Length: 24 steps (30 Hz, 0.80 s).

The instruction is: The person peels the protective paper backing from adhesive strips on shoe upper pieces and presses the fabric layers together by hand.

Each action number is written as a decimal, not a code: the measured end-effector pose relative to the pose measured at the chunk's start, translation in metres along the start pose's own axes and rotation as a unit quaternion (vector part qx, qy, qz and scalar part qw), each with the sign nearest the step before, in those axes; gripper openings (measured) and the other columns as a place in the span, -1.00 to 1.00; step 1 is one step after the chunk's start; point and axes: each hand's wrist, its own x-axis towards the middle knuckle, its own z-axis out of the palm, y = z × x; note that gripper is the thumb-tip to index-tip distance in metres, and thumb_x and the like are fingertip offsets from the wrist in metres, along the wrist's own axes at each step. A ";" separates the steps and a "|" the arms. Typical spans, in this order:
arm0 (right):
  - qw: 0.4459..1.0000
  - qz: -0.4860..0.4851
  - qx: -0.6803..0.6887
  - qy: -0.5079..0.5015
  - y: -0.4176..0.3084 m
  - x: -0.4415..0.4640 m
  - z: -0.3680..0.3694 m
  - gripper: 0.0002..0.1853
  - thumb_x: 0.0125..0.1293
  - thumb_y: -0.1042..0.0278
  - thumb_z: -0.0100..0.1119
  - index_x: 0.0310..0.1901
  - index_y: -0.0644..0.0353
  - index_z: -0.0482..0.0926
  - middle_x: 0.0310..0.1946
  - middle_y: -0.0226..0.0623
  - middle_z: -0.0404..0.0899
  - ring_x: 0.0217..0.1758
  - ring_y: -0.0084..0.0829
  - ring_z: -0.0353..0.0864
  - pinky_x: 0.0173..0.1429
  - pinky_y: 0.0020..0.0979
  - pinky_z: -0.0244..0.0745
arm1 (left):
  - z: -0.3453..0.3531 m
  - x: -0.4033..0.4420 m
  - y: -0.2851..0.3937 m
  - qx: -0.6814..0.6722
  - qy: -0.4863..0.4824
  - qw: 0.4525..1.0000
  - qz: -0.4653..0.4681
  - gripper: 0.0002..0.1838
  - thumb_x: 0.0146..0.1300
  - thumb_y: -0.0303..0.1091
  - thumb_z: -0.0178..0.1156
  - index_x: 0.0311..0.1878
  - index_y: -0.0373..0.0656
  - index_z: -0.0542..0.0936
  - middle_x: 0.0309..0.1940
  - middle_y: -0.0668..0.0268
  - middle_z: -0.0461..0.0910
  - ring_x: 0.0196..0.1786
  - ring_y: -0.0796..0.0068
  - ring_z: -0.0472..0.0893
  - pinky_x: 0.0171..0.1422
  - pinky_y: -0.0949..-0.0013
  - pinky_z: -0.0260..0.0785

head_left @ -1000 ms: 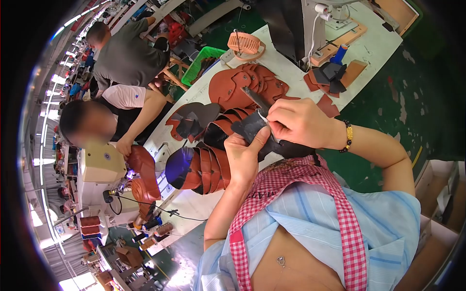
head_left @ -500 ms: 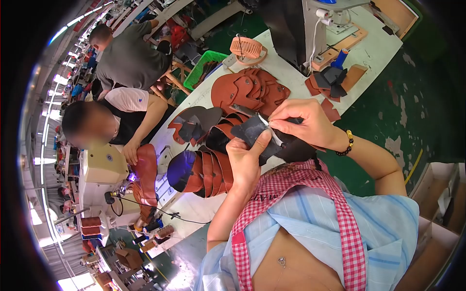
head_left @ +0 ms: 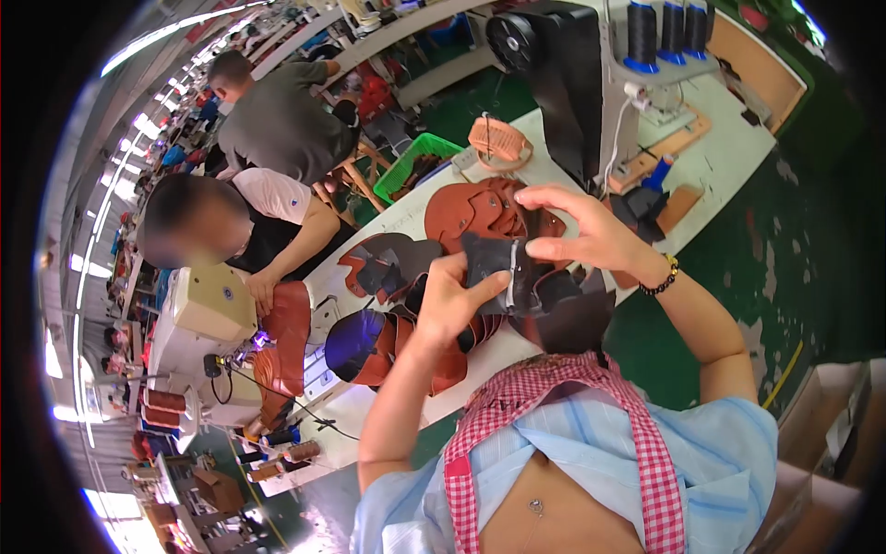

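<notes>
My left hand (head_left: 448, 300) is closed on a black leather piece (head_left: 487, 258), its thumb lying on top near a narrow white strip (head_left: 513, 268). The strip runs along the piece's right edge. My right hand (head_left: 595, 231) is at the right of the piece, thumb and forefinger spread apart; the thumb tip is close to the strip, and I cannot tell if it touches. Below and behind lie dark leather parts (head_left: 572, 319). Reddish-brown leather pieces (head_left: 466, 217) are piled just beyond my hands.
A co-worker's hand (head_left: 261, 291) rests on brown leather at a sewing machine (head_left: 214, 300) on the left. Curved brown pieces (head_left: 369, 346) stand on the white table (head_left: 729, 152). A small orange fan (head_left: 498, 140), a green basket (head_left: 420, 166) and blue-based thread cones (head_left: 641, 42) are farther back.
My right hand has gone from pinching at the white strip to thumb and forefinger spread apart. The black piece has turned, with its strip now nearly upright in view. The camera view has shifted.
</notes>
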 end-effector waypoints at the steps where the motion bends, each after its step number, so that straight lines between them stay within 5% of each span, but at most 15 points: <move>1: 0.995 0.053 0.041 -0.075 -0.006 0.008 -0.004 -0.55 0.21 0.33 0.29 0.10 0.29 0.46 0.05 -0.28 0.43 -0.07 -0.61 0.53 -0.15 -0.60 0.52 | -0.007 0.007 0.007 0.021 -0.035 0.999 0.003 -0.78 0.09 -0.49 0.28 -0.18 -0.35 0.62 -0.40 0.37 0.63 -0.35 0.69 0.54 -0.24 0.54 0.42; 3: 0.957 0.190 0.114 -0.185 -0.016 0.019 -0.008 -0.60 0.19 0.31 0.32 0.02 0.28 0.51 -0.23 -0.42 0.54 -0.20 -0.70 0.54 -0.36 -0.66 0.50 | -0.017 0.014 0.024 0.051 -0.084 0.995 -0.003 -0.78 0.08 -0.47 0.25 -0.18 -0.34 0.63 -0.41 0.40 0.63 -0.37 0.70 0.53 -0.24 0.52 0.40; 4: 0.952 0.192 0.147 -0.189 -0.019 0.022 -0.006 -0.70 0.18 0.32 0.33 -0.11 0.27 0.55 -0.45 -0.52 0.51 -0.31 -0.74 0.50 -0.36 -0.65 0.44 | -0.020 0.015 0.027 0.050 -0.080 0.995 -0.010 -0.77 0.08 -0.45 0.26 -0.18 -0.34 0.63 -0.40 0.40 0.63 -0.37 0.70 0.53 -0.25 0.52 0.40; 6: 0.976 0.116 0.082 -0.166 -0.017 0.020 -0.001 -0.71 0.18 0.20 0.32 -0.37 0.29 0.53 -0.48 -0.46 0.52 -0.40 -0.65 0.42 -0.26 -0.53 0.36 | -0.023 0.011 0.025 0.042 -0.075 0.996 -0.034 -0.75 0.10 -0.43 0.26 -0.16 -0.33 0.63 -0.39 0.40 0.63 -0.37 0.70 0.52 -0.27 0.52 0.39; 7: 0.984 0.094 0.064 -0.138 -0.017 0.016 0.004 -0.75 0.18 0.30 0.31 -0.43 0.27 0.47 -0.50 -0.48 0.50 -0.41 -0.68 0.41 -0.32 -0.58 0.32 | -0.022 0.008 0.023 0.028 -0.071 0.997 -0.010 -0.74 0.12 -0.42 0.30 -0.12 -0.32 0.62 -0.38 0.40 0.63 -0.37 0.71 0.52 -0.28 0.55 0.38; 10: 0.977 0.147 0.148 -0.044 -0.024 0.003 0.014 -0.79 0.17 0.37 0.30 -0.43 0.25 0.45 -0.51 -0.49 0.49 -0.44 -0.69 0.40 -0.36 -0.60 0.30 | -0.013 -0.007 0.020 -0.101 -0.036 0.991 -0.077 -0.80 0.11 -0.46 0.34 -0.18 -0.27 0.64 -0.38 0.37 0.64 -0.38 0.72 0.54 -0.34 0.61 0.37; 13: 0.966 0.158 0.199 -0.040 -0.033 0.001 0.020 -0.84 0.18 0.39 0.28 -0.30 0.27 0.54 -0.48 -0.47 0.51 -0.43 -0.68 0.45 -0.35 -0.62 0.34 | -0.010 -0.013 0.011 -0.087 -0.033 0.994 -0.062 -0.78 0.13 -0.42 0.35 -0.15 -0.27 0.64 -0.35 0.38 0.65 -0.34 0.71 0.56 -0.31 0.60 0.40; 15: 0.957 0.189 0.164 -0.146 -0.029 0.000 0.009 -0.75 0.22 0.29 0.28 -0.20 0.31 0.59 -0.43 -0.44 0.57 -0.36 -0.69 0.48 -0.27 -0.63 0.37 | -0.006 -0.014 0.007 -0.074 -0.028 0.996 -0.032 -0.75 0.15 -0.36 0.35 -0.15 -0.29 0.65 -0.35 0.36 0.66 -0.36 0.66 0.55 -0.24 0.52 0.42; 22: 0.962 0.149 0.171 -0.152 -0.049 -0.002 0.005 -0.69 0.26 0.20 0.27 -0.18 0.34 0.62 -0.41 -0.47 0.60 -0.37 -0.75 0.43 -0.31 -0.60 0.37 | -0.004 -0.018 0.007 -0.063 -0.067 0.992 -0.089 -0.76 0.16 -0.32 0.35 -0.19 -0.28 0.64 -0.39 0.39 0.63 -0.38 0.69 0.54 -0.29 0.57 0.39; 24: 0.947 0.204 0.184 -0.167 -0.047 0.001 0.001 -0.70 0.28 0.23 0.24 -0.17 0.35 0.62 -0.41 -0.48 0.59 -0.36 -0.76 0.43 -0.31 -0.61 0.37 | 0.001 -0.021 0.010 -0.064 -0.066 0.995 -0.049 -0.77 0.17 -0.31 0.33 -0.20 -0.28 0.64 -0.41 0.41 0.62 -0.39 0.72 0.52 -0.32 0.58 0.38</move>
